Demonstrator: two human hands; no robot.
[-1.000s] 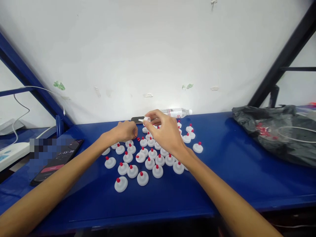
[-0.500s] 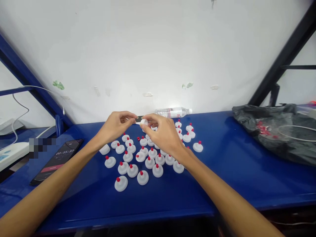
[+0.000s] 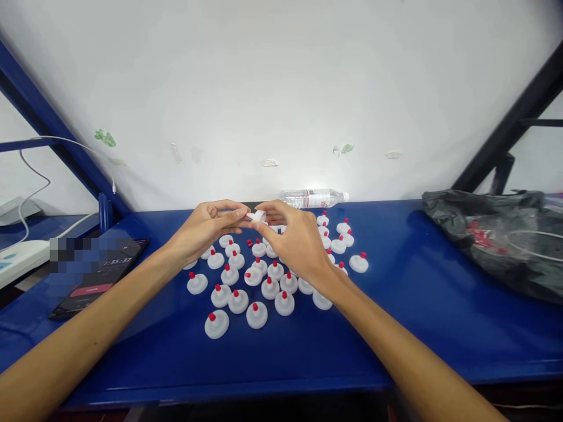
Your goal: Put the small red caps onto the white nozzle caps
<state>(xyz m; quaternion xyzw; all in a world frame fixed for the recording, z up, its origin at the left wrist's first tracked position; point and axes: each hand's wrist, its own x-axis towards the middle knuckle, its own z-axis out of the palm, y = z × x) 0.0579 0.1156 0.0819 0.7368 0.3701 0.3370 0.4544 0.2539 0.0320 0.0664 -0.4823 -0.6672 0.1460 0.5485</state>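
Observation:
My right hand pinches a white cap between thumb and fingers, above the back of the blue table. On its left, my left hand is closed, its thumb and fingertips together at a small white piece that reaches the cap; what exactly they grip is too small to tell. Below and around the hands, several white round caps with red tips stand on the table, such as one at the front. A loose red piece lies behind them. My right hand hides part of the group.
A clear bottle lies along the wall. On the left are a phone and a white power strip with cables. At the right, a dark plastic bag holds small red pieces.
The view has shifted slightly. My left hand has turned so more of its fingers show below the thumb, and the dark piece seen between the hands earlier is less visible.

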